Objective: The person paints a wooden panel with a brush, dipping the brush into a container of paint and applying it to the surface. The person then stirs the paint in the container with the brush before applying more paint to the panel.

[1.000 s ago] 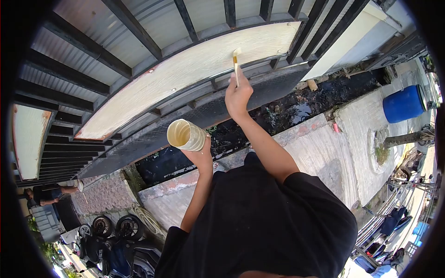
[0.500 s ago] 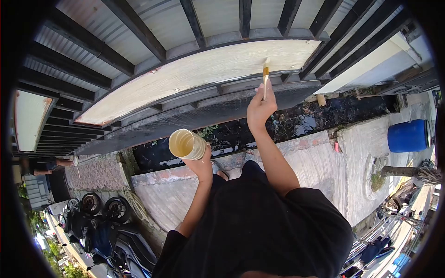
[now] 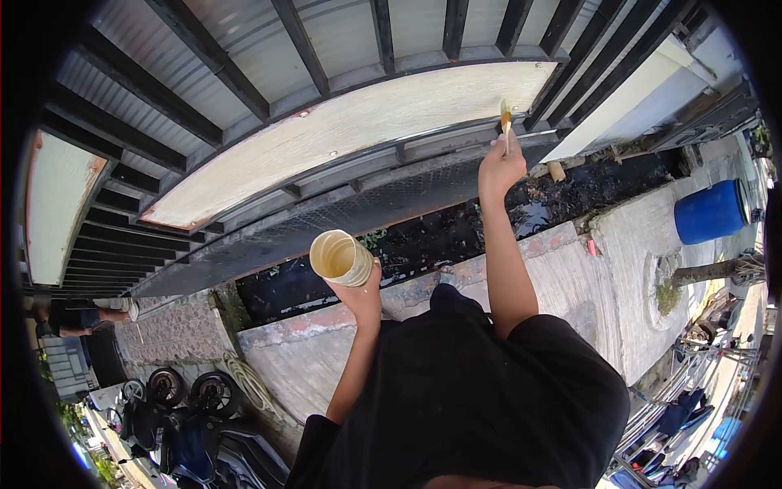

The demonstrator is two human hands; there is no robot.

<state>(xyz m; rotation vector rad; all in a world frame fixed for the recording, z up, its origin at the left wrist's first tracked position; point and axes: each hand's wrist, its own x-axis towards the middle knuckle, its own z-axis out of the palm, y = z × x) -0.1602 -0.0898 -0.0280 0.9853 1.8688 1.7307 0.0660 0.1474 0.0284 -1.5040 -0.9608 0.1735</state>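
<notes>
Brush (image 3: 506, 122) tip is the thing to watch, it sits right at the far right end of the pale wooden panel (image 3: 358, 130), just short of the corner where the board meets the black bars (image 3: 570, 57). Right hand (image 3: 499, 167) is closed around the handle from below, fingers wrapped tight, so the brush points straight up and away from the hand, with its bristles touching the lower edge of the board. The panel's long axis runs sideways and curves a bit, climbing from lower left to upper right across the gate, so nearly all of the board lies off to the left of the brush. It's the right arm that's stretched out to it; the left is tucked in close to the body. Left hand (image 3: 364, 281) is cupped under a cream-coloured can (image 3: 340, 257), mouth tilted toward the camera, yellowish liquid visible inside, well apart from the brush, lower and to the left. Board looks matte and grainy, a rusty-orange edge showing at its left end, with small screw heads along it. Behind it there's ribbed grey metal sheet, below it a dark mesh strip (image 3: 358, 208), then a wet, mucky gutter (image 3: 521, 212) and rough concrete. Blue barrel (image 3: 710, 212) is parked off to the right.
</notes>
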